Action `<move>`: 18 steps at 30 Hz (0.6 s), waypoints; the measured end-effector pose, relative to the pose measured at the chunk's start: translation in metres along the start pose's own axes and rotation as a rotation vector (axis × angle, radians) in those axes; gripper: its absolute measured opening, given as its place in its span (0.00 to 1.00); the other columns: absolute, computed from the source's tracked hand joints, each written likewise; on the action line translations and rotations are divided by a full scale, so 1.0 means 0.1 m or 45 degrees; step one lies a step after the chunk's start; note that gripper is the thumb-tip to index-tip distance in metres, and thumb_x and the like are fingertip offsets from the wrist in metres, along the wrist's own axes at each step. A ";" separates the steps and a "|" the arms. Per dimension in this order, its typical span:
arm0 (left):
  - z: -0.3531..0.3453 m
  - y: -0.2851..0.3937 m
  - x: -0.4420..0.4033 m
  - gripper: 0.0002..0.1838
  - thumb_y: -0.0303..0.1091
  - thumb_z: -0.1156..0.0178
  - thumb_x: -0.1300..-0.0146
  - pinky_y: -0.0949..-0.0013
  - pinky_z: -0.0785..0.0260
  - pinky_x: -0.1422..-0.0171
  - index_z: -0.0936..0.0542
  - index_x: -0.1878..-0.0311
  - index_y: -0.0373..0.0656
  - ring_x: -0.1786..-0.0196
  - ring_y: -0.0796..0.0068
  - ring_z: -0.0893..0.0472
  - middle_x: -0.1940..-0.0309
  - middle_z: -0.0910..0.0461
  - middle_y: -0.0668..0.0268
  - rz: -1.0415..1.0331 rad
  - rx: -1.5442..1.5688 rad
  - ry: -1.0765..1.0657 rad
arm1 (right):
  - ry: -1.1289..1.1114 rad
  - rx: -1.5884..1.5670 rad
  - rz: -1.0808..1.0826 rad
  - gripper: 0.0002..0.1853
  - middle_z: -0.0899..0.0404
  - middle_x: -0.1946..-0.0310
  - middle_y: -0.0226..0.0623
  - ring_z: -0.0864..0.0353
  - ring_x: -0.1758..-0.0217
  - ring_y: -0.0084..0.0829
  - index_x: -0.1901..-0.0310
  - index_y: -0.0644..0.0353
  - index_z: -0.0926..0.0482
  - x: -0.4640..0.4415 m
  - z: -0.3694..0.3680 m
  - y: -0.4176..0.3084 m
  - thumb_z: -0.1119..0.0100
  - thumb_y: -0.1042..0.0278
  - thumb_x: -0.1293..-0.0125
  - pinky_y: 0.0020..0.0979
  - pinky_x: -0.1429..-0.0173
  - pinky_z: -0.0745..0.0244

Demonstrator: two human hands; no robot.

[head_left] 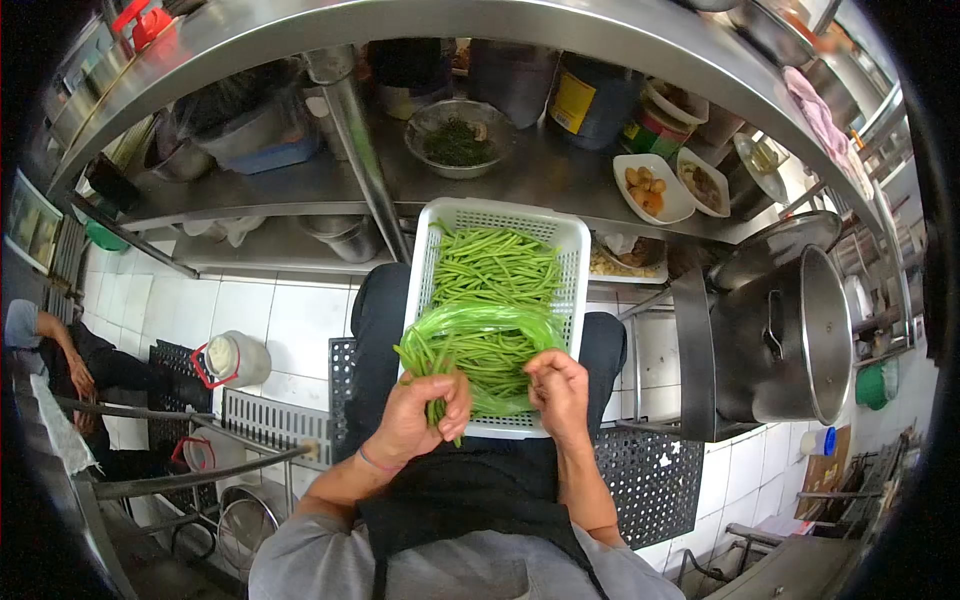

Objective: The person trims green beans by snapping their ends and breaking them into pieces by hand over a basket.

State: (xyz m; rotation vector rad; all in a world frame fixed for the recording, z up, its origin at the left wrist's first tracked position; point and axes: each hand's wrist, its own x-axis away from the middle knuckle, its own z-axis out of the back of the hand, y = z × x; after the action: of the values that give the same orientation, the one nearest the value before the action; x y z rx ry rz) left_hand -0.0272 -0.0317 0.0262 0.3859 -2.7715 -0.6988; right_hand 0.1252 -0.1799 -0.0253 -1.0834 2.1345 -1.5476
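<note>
A white perforated plastic basket (578, 290) rests on my lap. Long green beans (495, 265) fill its far half, lying mostly crosswise. In the near half, a clear green plastic bag (478, 316) lies with its mouth open and more green beans showing inside. My left hand (425, 408) is closed around a small bunch of green beans (428, 365) at the bag's left edge. At the right edge, my right hand (558, 395) has its fingers pinched together beside the bag; whatever lies between the fingertips is too small to make out.
Ahead stands a steel shelf (390, 190) carrying a bowl of chopped greens (455, 140) and white dishes of food (652, 188). A large steel pot (790, 335) is to the right. Left are a white bucket (237, 358) and another person's hand (82, 378). Black perforated mats (650, 480) cover some floor tiles.
</note>
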 end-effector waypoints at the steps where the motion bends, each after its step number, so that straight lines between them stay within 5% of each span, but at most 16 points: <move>1: 0.01 0.02 0.00 0.14 0.36 0.49 0.30 0.71 0.36 0.80 0.28 0.72 0.38 0.84 0.76 0.31 0.82 0.30 0.65 0.001 -0.047 0.043 | 0.047 0.336 0.158 0.06 0.25 0.77 0.38 0.35 0.81 0.26 0.61 0.67 0.22 -0.02 -0.03 0.01 0.48 0.77 0.36 0.28 0.76 0.38; 4: 0.04 0.07 -0.01 0.12 0.35 0.46 0.29 0.72 0.35 0.80 0.27 0.68 0.39 0.84 0.76 0.31 0.82 0.29 0.66 -0.051 -0.201 0.098 | 0.178 1.347 0.631 0.08 0.20 0.71 0.50 0.17 0.71 0.44 0.57 0.67 0.20 -0.14 -0.28 0.03 0.40 0.74 0.37 0.40 0.64 0.23; 8: -0.05 0.08 -0.01 0.09 0.34 0.42 0.29 0.75 0.37 0.81 0.26 0.65 0.40 0.84 0.80 0.31 0.83 0.30 0.70 -0.118 -0.415 0.320 | 0.165 1.622 0.567 0.06 0.18 0.68 0.51 0.17 0.65 0.53 0.62 0.66 0.19 -0.15 -0.29 0.13 0.39 0.74 0.39 0.44 0.59 0.22; 13: 0.12 0.00 -0.04 0.09 0.35 0.38 0.31 0.77 0.40 0.81 0.24 0.62 0.39 0.84 0.85 0.34 0.83 0.31 0.74 -0.108 -0.577 0.366 | 0.083 1.270 0.591 0.06 0.21 0.77 0.43 0.22 0.76 0.35 0.64 0.66 0.17 0.03 -0.34 -0.09 0.33 0.76 0.43 0.34 0.70 0.28; 18: 0.08 -0.09 -0.03 0.12 0.35 0.35 0.33 0.77 0.31 0.62 0.22 0.54 0.36 0.66 0.83 0.25 0.69 0.21 0.70 -0.150 -0.908 0.331 | 0.070 1.119 0.515 0.07 0.24 0.80 0.37 0.28 0.81 0.24 0.64 0.65 0.17 0.28 -0.45 -0.34 0.30 0.76 0.43 0.29 0.75 0.32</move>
State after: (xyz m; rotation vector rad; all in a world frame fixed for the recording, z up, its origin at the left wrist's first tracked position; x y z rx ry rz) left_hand -0.0251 -0.0347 0.0145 0.4407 -2.0891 -1.4671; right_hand 0.0924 -0.1735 0.0276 -0.2897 1.2960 -1.9740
